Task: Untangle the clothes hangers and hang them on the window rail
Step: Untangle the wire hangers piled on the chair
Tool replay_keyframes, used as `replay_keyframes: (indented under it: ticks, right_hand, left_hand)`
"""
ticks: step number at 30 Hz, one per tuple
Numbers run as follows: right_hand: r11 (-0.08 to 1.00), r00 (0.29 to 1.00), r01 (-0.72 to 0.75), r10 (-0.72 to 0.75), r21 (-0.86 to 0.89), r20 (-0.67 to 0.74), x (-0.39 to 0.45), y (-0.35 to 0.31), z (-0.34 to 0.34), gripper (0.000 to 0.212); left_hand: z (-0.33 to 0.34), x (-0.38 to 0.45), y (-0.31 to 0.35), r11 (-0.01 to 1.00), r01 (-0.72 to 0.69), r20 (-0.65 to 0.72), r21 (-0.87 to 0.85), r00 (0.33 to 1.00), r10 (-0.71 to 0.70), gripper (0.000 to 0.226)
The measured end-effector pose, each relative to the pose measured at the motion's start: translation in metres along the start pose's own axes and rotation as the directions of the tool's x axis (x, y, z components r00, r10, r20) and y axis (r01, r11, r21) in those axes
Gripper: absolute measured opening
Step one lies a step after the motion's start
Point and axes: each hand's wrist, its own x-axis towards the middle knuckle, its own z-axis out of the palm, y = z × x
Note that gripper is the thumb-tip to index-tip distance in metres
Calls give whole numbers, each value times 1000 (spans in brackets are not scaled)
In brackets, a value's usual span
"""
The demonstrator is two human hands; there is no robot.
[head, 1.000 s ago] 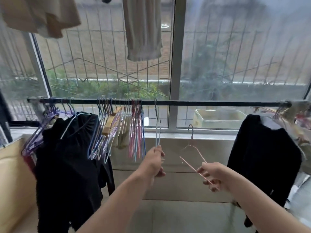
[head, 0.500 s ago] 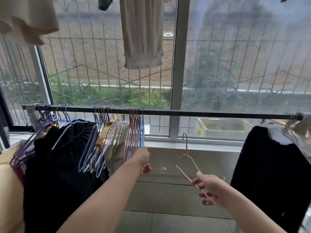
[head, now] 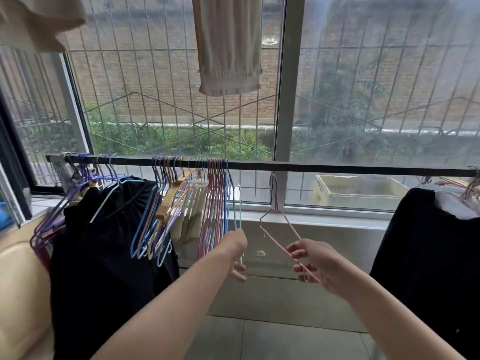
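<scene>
My right hand (head: 315, 263) is clamped on the lower arm of a pink wire hanger (head: 281, 227), thumb and fingers pinched round the wire. Its hook sits just under the black window rail (head: 337, 168), right below it near the white window post; I cannot tell whether the hook touches the rail.

My left hand (head: 237, 252) is closed on the bottom of a pale blue hanger (head: 237, 216), which hangs straight down from the rail. Just to the left of that one along the rail is the bunch of coloured hangers (head: 213, 203), packed tight, pink and blue, with a wooden one among them. Farther left on the rail hangs a black garment (head: 104, 242). At the rail's right end hangs another black garment (head: 426, 255).
</scene>
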Motion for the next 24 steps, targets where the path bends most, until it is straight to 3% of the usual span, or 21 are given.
replay_keyframes:
  ticks: [4,7,13,20,24]
  right_hand:
    - [996,997,76,-75,-43,7,-22,-8,-1,27]
    - [978,988,149,-152,-149,-9,-23,-24,8,27]
    - [933,942,300,-323,-199,-94,27,-62,59,25]
    - [844,931,285,-357,-455,-79,72,-33,119,41]
    - [833,920,296,-380,-467,-93,75,-20,140,44]
  left_hand:
    - [-19,-14,-13,950,-118,17,287,993,119,55]
    - [-39,-21,-21,899,-169,2,403,983,183,45]
    - [-75,-34,-25,896,-208,2,391,974,226,23]
    - [-119,-44,-43,918,-195,-73,346,970,233,15]
    - [-138,-48,-54,934,-174,-111,311,970,218,14]
